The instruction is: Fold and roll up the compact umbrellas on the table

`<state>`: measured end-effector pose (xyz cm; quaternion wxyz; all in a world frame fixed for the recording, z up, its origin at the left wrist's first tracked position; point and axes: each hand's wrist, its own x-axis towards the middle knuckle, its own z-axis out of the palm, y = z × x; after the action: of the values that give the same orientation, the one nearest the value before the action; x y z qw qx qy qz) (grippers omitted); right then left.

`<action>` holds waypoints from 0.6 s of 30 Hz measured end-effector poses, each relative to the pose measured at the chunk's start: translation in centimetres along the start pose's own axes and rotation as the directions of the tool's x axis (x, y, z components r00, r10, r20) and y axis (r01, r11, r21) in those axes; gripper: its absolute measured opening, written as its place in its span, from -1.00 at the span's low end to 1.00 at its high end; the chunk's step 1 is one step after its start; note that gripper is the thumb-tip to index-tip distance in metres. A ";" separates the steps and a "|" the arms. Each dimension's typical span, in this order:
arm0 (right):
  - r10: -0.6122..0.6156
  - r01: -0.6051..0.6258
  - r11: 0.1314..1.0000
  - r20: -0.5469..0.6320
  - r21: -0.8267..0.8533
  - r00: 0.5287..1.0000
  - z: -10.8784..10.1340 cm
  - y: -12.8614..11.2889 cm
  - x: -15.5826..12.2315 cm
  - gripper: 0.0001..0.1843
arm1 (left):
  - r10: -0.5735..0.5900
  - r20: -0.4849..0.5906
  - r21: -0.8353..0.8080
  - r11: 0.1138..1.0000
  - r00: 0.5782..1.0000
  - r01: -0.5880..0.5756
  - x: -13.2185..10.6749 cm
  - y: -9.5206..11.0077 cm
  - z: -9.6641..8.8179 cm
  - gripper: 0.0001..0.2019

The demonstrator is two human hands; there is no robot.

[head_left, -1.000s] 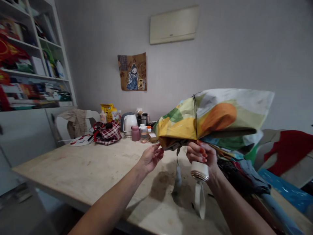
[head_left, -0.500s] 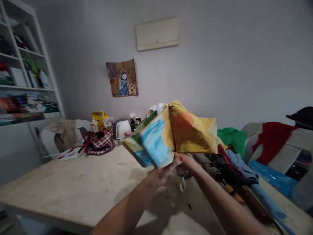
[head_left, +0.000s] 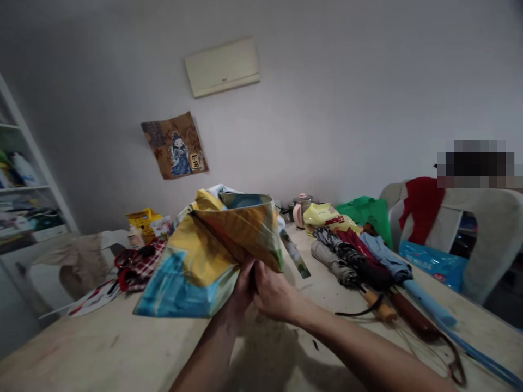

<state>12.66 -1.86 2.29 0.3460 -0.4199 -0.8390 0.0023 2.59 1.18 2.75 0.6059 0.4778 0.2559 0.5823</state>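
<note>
A folding umbrella (head_left: 204, 256) with a yellow, blue and green printed canopy is held above the wooden table (head_left: 98, 354), its cloth fanned out to the left. My left hand (head_left: 242, 291) is closed on the underside of the canopy near its middle. Pressed against it from the right, my right hand (head_left: 274, 294) is wrapped round the same bunched part of the umbrella. A narrow closing strap (head_left: 295, 255) sticks out to the right of the canopy. The umbrella's handle is hidden behind my hands.
Several folded umbrellas (head_left: 368, 261) lie in a pile at the right. A checked bag (head_left: 141, 261), snack packets (head_left: 141, 220) and a small pot (head_left: 301, 207) stand behind. A chair with red cloth (head_left: 425, 207) is at the far right, shelves (head_left: 20, 201) at the left.
The view has swung right. The umbrella canopy has turned and dropped toward the left, and both my hands have come together under it; the white handle no longer shows.
</note>
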 end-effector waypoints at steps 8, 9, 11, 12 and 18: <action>-0.246 0.185 0.950 0.241 0.250 0.939 -5.6 -1.0 -0.2 -0.56 | -0.184 0.222 -0.238 0.942 0.957 0.237 2.0 2.6 -5.8 -0.62; -0.232 0.155 0.932 0.212 0.327 0.949 -6.4 -0.4 0.0 -0.66 | -0.217 0.278 -0.275 0.916 0.936 0.294 2.3 2.2 -6.7 -0.64; -0.063 0.033 0.885 0.049 0.464 0.997 -7.9 1.2 0.6 -0.78 | -0.251 0.345 -0.324 0.873 0.904 0.366 2.6 1.2 -8.5 -0.68; 0.048 -0.006 0.851 -0.067 0.525 0.997 -8.5 2.1 1.0 -0.80 | -0.260 0.362 -0.344 0.855 0.895 0.387 2.6 0.5 -9.2 -0.70; 0.372 -0.076 0.748 -0.322 0.659 0.871 -8.7 6.0 2.9 -0.85 | -0.217 0.371 -0.496 0.776 0.903 0.391 1.5 -1.6 -10.1 -0.63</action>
<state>20.73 1.56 8.87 0.6405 -0.3700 -0.6323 0.2304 -5.17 5.72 -2.47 0.8366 0.3119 0.0561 0.4469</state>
